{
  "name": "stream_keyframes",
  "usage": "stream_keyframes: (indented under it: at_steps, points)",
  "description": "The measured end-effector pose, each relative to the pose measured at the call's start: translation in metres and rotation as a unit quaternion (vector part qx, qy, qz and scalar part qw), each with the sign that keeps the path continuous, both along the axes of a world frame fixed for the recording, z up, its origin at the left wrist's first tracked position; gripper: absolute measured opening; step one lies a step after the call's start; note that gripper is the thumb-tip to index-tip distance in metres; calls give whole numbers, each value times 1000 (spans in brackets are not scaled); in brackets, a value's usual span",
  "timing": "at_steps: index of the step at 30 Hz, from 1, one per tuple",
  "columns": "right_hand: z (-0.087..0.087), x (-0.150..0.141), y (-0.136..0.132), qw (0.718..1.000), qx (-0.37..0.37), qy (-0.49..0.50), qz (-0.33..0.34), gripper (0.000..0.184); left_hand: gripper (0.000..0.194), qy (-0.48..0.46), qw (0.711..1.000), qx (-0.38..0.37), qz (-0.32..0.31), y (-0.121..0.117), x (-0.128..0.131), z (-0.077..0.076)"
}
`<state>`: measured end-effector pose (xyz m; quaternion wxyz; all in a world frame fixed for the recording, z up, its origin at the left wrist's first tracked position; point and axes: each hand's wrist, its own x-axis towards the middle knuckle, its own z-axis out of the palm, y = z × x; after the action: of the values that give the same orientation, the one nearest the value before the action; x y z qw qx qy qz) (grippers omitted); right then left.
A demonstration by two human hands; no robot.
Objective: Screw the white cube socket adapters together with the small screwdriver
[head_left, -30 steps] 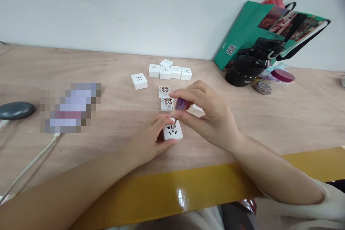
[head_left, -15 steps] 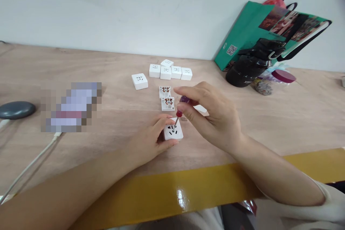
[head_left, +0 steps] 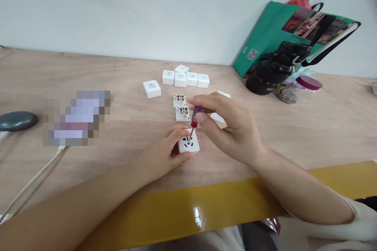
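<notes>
Two hands meet over a white socket module [head_left: 188, 145] at six o'clock from two opened socket bases [head_left: 182, 108]: the left hand [head_left: 160, 151] grips it, the right hand [head_left: 232, 129] pinches a small screwdriver [head_left: 193, 122] upright, its tip seemingly in the centre hole, where sideways pressure could slip and scratch the faceplate.

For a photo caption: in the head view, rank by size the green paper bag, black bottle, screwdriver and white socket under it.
Green paper bag, largest. Black bottle next. White socket and screwdriver look about alike, and the right hand partly hides the handle, so I won't rank those two.
</notes>
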<state>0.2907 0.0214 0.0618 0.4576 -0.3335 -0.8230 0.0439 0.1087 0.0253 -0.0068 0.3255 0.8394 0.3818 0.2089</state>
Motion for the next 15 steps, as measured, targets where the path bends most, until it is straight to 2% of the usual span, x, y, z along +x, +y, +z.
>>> stream_keyframes:
  at_steps: [3,9,12,15]
  points:
    - [-2,0,-1,999,18,3,-35,16,34,1,1000,-2,13,0,0,0]
    - [-2,0,-2,999,-19,22,13,22,35,9,1000,-17,-11,-1,0,3]
    - [-2,0,-2,1000,1,17,-14,17,37,12,1000,-18,0,-1,1,4]
    - [-1,0,-3,1000,-17,6,-15,21,36,11,1000,-19,-1,-1,1,4]
